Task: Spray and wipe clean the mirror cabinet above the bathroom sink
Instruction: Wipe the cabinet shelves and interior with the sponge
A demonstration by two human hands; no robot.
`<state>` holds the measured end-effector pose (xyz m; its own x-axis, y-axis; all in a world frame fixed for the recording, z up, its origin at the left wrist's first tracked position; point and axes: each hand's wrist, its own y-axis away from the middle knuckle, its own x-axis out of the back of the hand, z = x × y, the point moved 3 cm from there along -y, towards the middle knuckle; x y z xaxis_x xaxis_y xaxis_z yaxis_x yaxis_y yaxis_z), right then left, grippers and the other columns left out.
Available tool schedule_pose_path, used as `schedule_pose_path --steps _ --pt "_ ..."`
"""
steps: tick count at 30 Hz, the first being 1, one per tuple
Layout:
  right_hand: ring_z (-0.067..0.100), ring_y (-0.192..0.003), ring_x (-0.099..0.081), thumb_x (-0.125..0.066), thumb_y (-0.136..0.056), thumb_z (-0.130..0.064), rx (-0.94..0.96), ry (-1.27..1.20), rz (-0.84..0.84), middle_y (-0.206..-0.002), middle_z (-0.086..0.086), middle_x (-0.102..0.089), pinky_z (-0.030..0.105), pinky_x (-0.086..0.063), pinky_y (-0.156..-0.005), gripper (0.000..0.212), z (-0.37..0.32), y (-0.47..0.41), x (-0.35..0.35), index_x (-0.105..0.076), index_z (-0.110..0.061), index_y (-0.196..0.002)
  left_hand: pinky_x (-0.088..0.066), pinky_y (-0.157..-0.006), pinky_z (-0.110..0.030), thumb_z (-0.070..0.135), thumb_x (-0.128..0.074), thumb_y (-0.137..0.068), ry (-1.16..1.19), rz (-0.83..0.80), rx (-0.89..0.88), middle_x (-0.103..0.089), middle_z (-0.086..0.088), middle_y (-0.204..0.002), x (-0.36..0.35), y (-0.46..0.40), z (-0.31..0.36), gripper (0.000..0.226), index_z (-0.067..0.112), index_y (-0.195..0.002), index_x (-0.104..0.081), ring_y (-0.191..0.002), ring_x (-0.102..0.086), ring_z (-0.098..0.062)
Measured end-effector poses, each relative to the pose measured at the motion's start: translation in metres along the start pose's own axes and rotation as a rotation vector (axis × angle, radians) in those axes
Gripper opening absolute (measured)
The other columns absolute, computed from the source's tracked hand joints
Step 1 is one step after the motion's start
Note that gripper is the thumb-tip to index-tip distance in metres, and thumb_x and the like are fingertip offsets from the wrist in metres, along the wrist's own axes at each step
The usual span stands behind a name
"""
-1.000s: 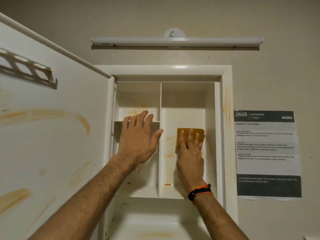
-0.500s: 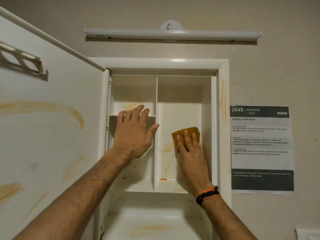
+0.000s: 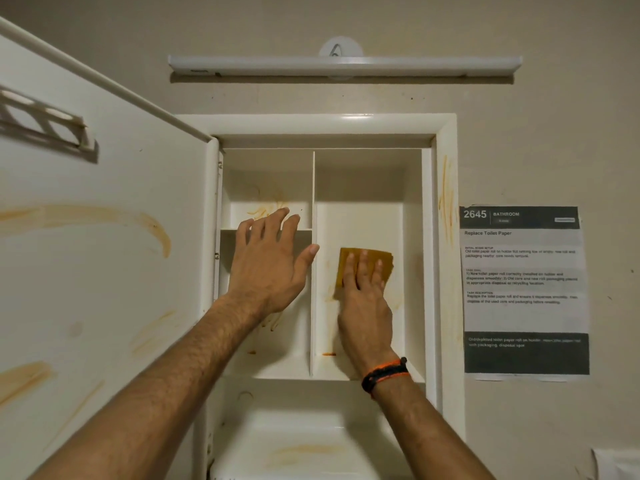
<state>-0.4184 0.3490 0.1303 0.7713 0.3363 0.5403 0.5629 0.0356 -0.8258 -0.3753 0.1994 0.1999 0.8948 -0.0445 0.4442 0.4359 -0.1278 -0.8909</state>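
The white wall cabinet [image 3: 446, 237] stands open, its door [image 3: 104, 271] swung out to the left with orange smears on its inner face. My right hand [image 3: 365, 306] presses a folded yellow cloth [image 3: 367, 259] flat against the back wall of the right compartment. My left hand [image 3: 268, 265] is spread with fingers apart, resting on the edge of the small shelf [image 3: 266, 230] and the vertical divider [image 3: 313, 188] in the left compartment. Orange streaks mark the back walls, the frame's right side and the lower shelf [image 3: 304, 452].
A white light bar [image 3: 346, 64] is mounted above the cabinet. A printed paper notice [image 3: 523, 289] hangs on the wall to the right. A small rack [image 3: 45, 126] sits on the upper part of the door.
My right hand has slid the cloth left and slightly down over the back wall, and the streaks there look fainter. My left hand stays on the shelf edge.
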Motion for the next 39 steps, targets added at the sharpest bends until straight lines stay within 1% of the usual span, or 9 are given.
schedule_pose_path --steps 2,5,10,14,17,23,27,35,39 --pt "0.038 -0.149 0.009 -0.031 -0.102 -0.01 0.057 0.042 0.0 -0.162 0.011 0.014 0.049 -0.038 -0.111 0.066 -0.01 -0.01 0.001 0.009 -0.015 -0.155 -0.014 -0.118 -0.044 0.057 -0.019 -0.098 0.0 0.01 -0.003 -0.029 -0.003 -0.157 0.0 0.0 -0.001 0.064 0.02 -0.149 -0.032 -0.141 -0.028 -0.023" --pt "0.042 -0.148 -0.002 -0.034 -0.1 -0.008 0.158 0.083 -0.01 -0.163 0.014 0.002 0.053 -0.036 -0.111 0.063 -0.018 -0.008 0.002 -0.004 -0.012 -0.156 -0.014 -0.118 -0.044 0.056 -0.018 -0.099 -0.011 0.014 -0.003 -0.029 -0.003 -0.157 0.001 -0.001 -0.002 0.063 0.019 -0.148 -0.032 -0.14 -0.029 -0.023" --pt "0.038 -0.141 -0.034 -0.065 -0.084 -0.007 0.267 0.195 -0.042 -0.156 0.012 -0.031 0.043 -0.054 -0.092 0.072 -0.003 0.026 0.002 -0.036 -0.013 -0.15 -0.014 -0.118 -0.044 0.057 -0.018 -0.098 -0.014 0.007 -0.001 -0.029 -0.003 -0.157 0.0 0.0 -0.001 0.064 0.02 -0.148 -0.032 -0.141 -0.029 -0.024" --pt "0.031 -0.151 -0.003 -0.048 -0.094 -0.002 0.195 0.175 -0.103 -0.163 0.004 0.005 0.038 -0.038 -0.11 0.079 0.023 0.032 0.0 -0.002 -0.019 -0.156 -0.014 -0.118 -0.044 0.058 -0.018 -0.097 -0.005 0.006 -0.008 -0.03 -0.003 -0.157 0.001 0.001 -0.002 0.066 0.019 -0.148 -0.032 -0.141 -0.029 -0.024" --pt "0.033 -0.15 0.001 -0.044 -0.097 -0.005 0.055 0.188 -0.089 -0.162 0.009 0.014 0.04 -0.027 -0.117 0.078 0.036 0.03 0.006 0.008 -0.017 -0.155 -0.015 -0.118 -0.044 0.059 -0.016 -0.096 -0.005 0.01 -0.008 -0.03 -0.003 -0.156 0.002 0.001 -0.002 0.067 0.019 -0.148 -0.033 -0.14 -0.029 -0.023" --pt "0.038 -0.149 -0.003 -0.044 -0.092 0.002 -0.056 0.137 -0.153 -0.162 0.014 0.012 0.031 -0.048 -0.097 0.082 0.023 0.039 -0.001 0.008 -0.012 -0.155 -0.013 -0.118 -0.044 0.057 -0.021 -0.098 0.009 0.009 -0.003 -0.031 -0.004 -0.156 0.001 0.001 -0.001 0.064 0.019 -0.148 -0.034 -0.141 -0.029 -0.024" --pt "0.042 -0.148 -0.004 -0.039 -0.094 0.004 -0.001 0.117 -0.145 -0.163 0.012 0.009 0.037 -0.052 -0.091 0.077 -0.001 0.029 -0.002 0.005 -0.012 -0.155 -0.014 -0.118 -0.044 0.056 -0.022 -0.098 0.005 0.014 -0.001 -0.032 -0.004 -0.156 0.001 0.001 -0.001 0.063 0.019 -0.148 -0.034 -0.14 -0.03 -0.024" --pt "0.037 -0.149 -0.005 -0.048 -0.096 -0.005 0.205 0.199 -0.211 -0.164 0.004 0.0 0.043 -0.032 -0.113 0.075 -0.009 0.042 -0.007 -0.005 -0.014 -0.156 -0.015 -0.118 -0.045 0.058 -0.018 -0.097 0.005 0.014 -0.009 -0.032 -0.004 -0.155 0.001 0.0 -0.002 0.066 0.019 -0.147 -0.034 -0.14 -0.03 -0.024" --pt "0.033 -0.15 -0.004 -0.051 -0.093 -0.001 0.094 0.216 -0.181 -0.164 0.0 -0.002 0.039 -0.027 -0.117 0.077 0.025 0.044 0.007 -0.011 -0.017 -0.156 -0.015 -0.118 -0.046 0.058 -0.019 -0.097 0.005 0.019 -0.013 -0.031 -0.004 -0.156 0.0 0.0 -0.002 0.065 0.019 -0.147 -0.034 -0.14 -0.03 -0.025"
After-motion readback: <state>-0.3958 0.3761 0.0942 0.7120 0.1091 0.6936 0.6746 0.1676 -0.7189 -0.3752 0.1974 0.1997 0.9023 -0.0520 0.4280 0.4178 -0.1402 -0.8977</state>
